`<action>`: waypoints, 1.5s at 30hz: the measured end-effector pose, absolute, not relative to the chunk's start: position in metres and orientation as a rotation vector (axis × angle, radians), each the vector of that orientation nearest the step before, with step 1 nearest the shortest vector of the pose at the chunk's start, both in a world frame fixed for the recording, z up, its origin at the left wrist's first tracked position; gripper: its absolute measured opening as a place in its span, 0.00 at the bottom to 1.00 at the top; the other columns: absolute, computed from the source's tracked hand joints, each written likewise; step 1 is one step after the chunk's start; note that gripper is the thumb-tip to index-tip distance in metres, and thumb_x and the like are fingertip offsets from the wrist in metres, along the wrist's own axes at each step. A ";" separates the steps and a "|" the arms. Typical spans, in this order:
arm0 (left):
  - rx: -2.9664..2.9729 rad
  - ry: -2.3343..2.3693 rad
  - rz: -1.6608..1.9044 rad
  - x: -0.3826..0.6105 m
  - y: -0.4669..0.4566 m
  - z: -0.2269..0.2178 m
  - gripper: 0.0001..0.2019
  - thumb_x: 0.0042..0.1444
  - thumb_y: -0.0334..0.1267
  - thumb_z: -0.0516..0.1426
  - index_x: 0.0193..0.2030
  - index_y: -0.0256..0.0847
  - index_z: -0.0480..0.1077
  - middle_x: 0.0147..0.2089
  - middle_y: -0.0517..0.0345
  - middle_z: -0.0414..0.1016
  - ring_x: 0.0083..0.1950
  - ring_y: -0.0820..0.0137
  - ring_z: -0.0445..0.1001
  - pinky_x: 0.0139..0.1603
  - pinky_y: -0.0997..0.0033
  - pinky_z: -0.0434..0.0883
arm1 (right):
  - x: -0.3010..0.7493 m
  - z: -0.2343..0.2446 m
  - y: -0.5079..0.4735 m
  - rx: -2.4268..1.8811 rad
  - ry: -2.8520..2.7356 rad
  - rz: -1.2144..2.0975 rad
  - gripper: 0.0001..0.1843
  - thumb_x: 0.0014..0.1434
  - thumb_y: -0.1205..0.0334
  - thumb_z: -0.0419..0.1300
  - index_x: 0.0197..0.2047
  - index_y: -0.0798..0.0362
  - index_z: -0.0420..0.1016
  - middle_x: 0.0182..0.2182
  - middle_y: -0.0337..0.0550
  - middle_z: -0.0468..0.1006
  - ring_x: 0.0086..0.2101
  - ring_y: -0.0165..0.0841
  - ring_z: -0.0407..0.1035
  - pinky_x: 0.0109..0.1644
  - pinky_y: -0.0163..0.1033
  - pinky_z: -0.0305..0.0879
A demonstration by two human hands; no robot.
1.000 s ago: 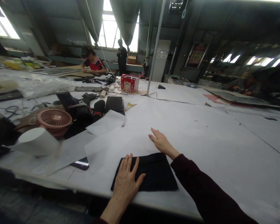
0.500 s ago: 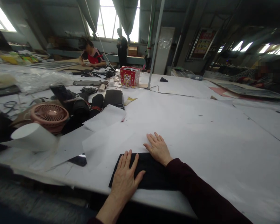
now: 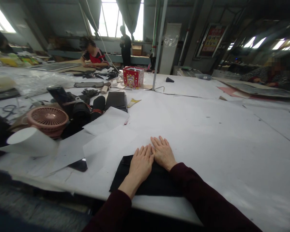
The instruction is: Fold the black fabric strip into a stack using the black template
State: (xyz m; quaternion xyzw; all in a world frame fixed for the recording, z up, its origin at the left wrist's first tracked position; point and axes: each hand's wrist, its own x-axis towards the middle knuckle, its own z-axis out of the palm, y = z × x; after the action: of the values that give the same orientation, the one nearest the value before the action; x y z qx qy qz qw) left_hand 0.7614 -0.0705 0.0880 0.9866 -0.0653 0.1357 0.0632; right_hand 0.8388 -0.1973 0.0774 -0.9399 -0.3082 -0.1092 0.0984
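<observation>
- A white-covered worktop is seen stretching far beyond the black cloth, which is laid flat at the near edge, straight before the person.
- Loose paper sheets are spread just left of and behind the cloth. Whether a corner overlaps it cannot be told.
- A pink round fan is set well to the left of the cloth among dark bags, seemingly kept out of the working space.
- The left hand is laid palm down at the cloth's far edge. Its grip is fully open, fingers straight and together, and nothing is clasped. The cloth appears to be pressed flat rather than held.
- The right hand is laid just beside the left and touching it, also at the cloth's far edge, its grip likewise open and empty.
- A dark phone is left near the cloth's left side, partly tucked under paper.
</observation>
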 end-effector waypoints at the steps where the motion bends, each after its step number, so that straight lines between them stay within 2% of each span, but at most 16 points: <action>1: 2.977 -0.199 0.400 0.760 -0.070 0.081 0.24 0.67 0.43 0.42 0.66 0.37 0.57 0.66 0.53 0.63 0.68 0.60 0.58 0.68 0.53 0.57 | 0.839 0.077 -0.197 -2.781 -0.902 -0.326 0.27 0.68 0.56 0.42 0.67 0.52 0.56 0.63 0.47 0.64 0.64 0.46 0.50 0.65 0.55 0.46; 6: 2.978 -0.224 0.441 0.751 -0.067 0.072 0.24 0.67 0.44 0.43 0.67 0.42 0.55 0.68 0.57 0.61 0.69 0.59 0.56 0.67 0.53 0.58 | 0.843 0.075 -0.201 -2.780 -0.873 -0.320 0.27 0.68 0.55 0.42 0.68 0.52 0.55 0.63 0.47 0.63 0.64 0.46 0.50 0.65 0.55 0.45; 14: 2.957 -0.230 0.451 0.752 -0.069 0.075 0.21 0.66 0.44 0.44 0.63 0.46 0.62 0.66 0.59 0.64 0.68 0.59 0.58 0.67 0.53 0.59 | 0.851 0.068 -0.234 -2.826 -0.858 -0.408 0.27 0.68 0.53 0.41 0.68 0.51 0.55 0.65 0.47 0.61 0.66 0.45 0.47 0.67 0.57 0.40; 20: 2.921 -0.215 0.506 0.752 -0.069 0.073 0.20 0.66 0.44 0.45 0.60 0.47 0.66 0.64 0.58 0.67 0.67 0.60 0.59 0.66 0.54 0.60 | 0.868 0.088 -0.254 -2.784 -0.996 -0.491 0.27 0.68 0.54 0.43 0.68 0.52 0.55 0.65 0.48 0.59 0.66 0.44 0.46 0.68 0.55 0.38; 24: 2.916 -0.207 0.516 0.753 -0.069 0.072 0.20 0.66 0.44 0.44 0.61 0.47 0.65 0.65 0.58 0.66 0.68 0.61 0.59 0.66 0.54 0.59 | 0.872 0.106 -0.230 -2.534 -0.699 -0.528 0.29 0.69 0.56 0.39 0.68 0.60 0.52 0.64 0.54 0.61 0.65 0.42 0.48 0.67 0.54 0.44; 26: 2.926 -0.210 0.527 0.753 -0.069 0.071 0.20 0.66 0.45 0.45 0.61 0.47 0.64 0.65 0.57 0.65 0.68 0.61 0.59 0.66 0.54 0.59 | 0.863 0.110 -0.212 -2.413 -0.709 -0.442 0.28 0.68 0.54 0.41 0.67 0.58 0.54 0.63 0.54 0.62 0.63 0.40 0.52 0.65 0.50 0.51; 28: 2.938 -0.215 0.536 0.753 -0.069 0.070 0.20 0.66 0.43 0.44 0.62 0.46 0.63 0.65 0.57 0.65 0.67 0.61 0.59 0.66 0.54 0.59 | 0.849 0.108 -0.203 -2.377 -0.798 -0.324 0.25 0.65 0.53 0.48 0.61 0.53 0.65 0.58 0.50 0.69 0.58 0.39 0.61 0.61 0.46 0.59; 30: 2.945 -0.220 0.533 0.753 -0.068 0.070 0.20 0.67 0.42 0.43 0.62 0.46 0.63 0.65 0.57 0.65 0.68 0.62 0.58 0.67 0.55 0.59 | 0.837 0.103 -0.208 -2.385 -0.864 -0.200 0.15 0.61 0.53 0.55 0.47 0.47 0.77 0.48 0.45 0.77 0.49 0.37 0.69 0.54 0.43 0.65; 32: 2.943 -0.219 0.526 0.752 -0.069 0.070 0.21 0.67 0.43 0.43 0.62 0.46 0.63 0.65 0.58 0.64 0.68 0.62 0.58 0.67 0.55 0.58 | 0.829 0.094 -0.224 -2.404 -0.869 -0.101 0.09 0.58 0.54 0.58 0.34 0.46 0.79 0.38 0.42 0.79 0.43 0.36 0.71 0.50 0.43 0.66; 33: 2.940 -0.215 0.521 0.752 -0.069 0.070 0.21 0.66 0.44 0.43 0.62 0.46 0.63 0.66 0.58 0.64 0.69 0.61 0.57 0.67 0.55 0.58 | 0.828 0.089 -0.236 -2.416 -0.854 -0.073 0.09 0.58 0.54 0.59 0.32 0.46 0.79 0.37 0.41 0.79 0.43 0.37 0.71 0.50 0.44 0.66; 35: 2.930 -0.206 0.509 0.753 -0.069 0.070 0.21 0.66 0.45 0.43 0.62 0.46 0.63 0.66 0.58 0.64 0.69 0.61 0.56 0.67 0.54 0.58 | 0.828 0.079 -0.260 -2.437 -0.808 -0.052 0.09 0.57 0.54 0.59 0.37 0.46 0.79 0.44 0.43 0.79 0.48 0.39 0.70 0.55 0.48 0.63; 39: 2.919 -0.198 0.479 0.753 -0.070 0.071 0.21 0.67 0.45 0.43 0.62 0.46 0.63 0.66 0.58 0.64 0.69 0.61 0.57 0.68 0.54 0.57 | 0.830 0.070 -0.301 -2.451 -0.679 0.057 0.23 0.56 0.51 0.59 0.55 0.45 0.72 0.60 0.44 0.68 0.62 0.43 0.56 0.65 0.55 0.52; 42: 2.915 -0.203 0.475 0.753 -0.069 0.070 0.21 0.67 0.45 0.43 0.62 0.46 0.63 0.66 0.58 0.64 0.69 0.61 0.57 0.68 0.53 0.57 | 0.834 0.088 -0.302 -2.372 -0.613 0.134 0.29 0.57 0.49 0.57 0.61 0.46 0.67 0.62 0.44 0.65 0.64 0.42 0.52 0.67 0.55 0.50; 45: 2.908 -0.206 0.479 0.752 -0.070 0.071 0.22 0.67 0.45 0.42 0.63 0.45 0.62 0.66 0.57 0.64 0.69 0.60 0.56 0.68 0.52 0.57 | 0.841 0.113 -0.268 -2.266 -0.627 -0.031 0.30 0.61 0.48 0.53 0.65 0.47 0.60 0.63 0.45 0.64 0.64 0.39 0.54 0.66 0.49 0.54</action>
State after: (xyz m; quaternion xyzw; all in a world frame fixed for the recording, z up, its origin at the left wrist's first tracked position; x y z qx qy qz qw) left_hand 0.7525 -0.0698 0.0713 0.9800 -0.0694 0.1613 0.0933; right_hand 0.8412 -0.2678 0.1127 -0.8895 -0.2460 -0.0122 0.3847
